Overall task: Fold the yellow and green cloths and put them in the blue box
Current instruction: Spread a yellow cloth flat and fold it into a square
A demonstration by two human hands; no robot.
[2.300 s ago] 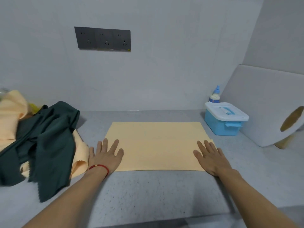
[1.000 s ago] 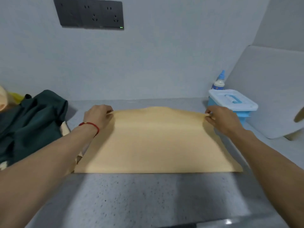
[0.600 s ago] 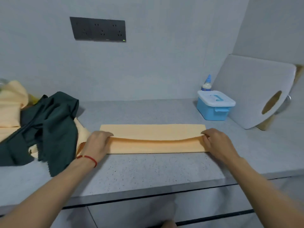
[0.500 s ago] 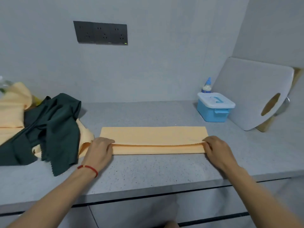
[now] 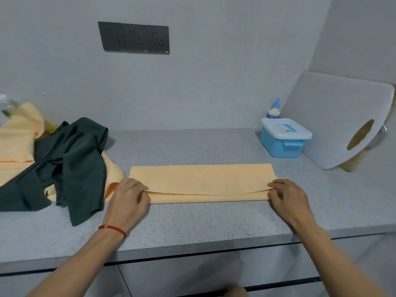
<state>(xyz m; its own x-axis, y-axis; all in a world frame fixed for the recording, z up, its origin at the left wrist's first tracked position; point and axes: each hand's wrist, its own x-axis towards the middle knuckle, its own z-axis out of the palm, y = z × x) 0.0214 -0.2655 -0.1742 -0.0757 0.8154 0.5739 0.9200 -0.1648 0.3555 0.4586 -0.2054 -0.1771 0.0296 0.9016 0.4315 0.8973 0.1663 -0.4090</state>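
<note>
both hands pulled the yellow cloth (image 5: 201,181) over into a long strip since earlier, left hand (image 5: 128,200) and right hand (image 5: 287,198) pinching its near corners on the counter (image 5: 192,228). blue box (image 5: 282,138) sits closed, back right.

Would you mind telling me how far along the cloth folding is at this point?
Done: the yellow cloth lies on the counter as a long folded strip. In hand: the left hand and right hand each pinch an end of its near edge, top layer slightly raised. Left: the green cloth sits crumpled on more yellow fabric, and the blue box has its lid on.
</note>
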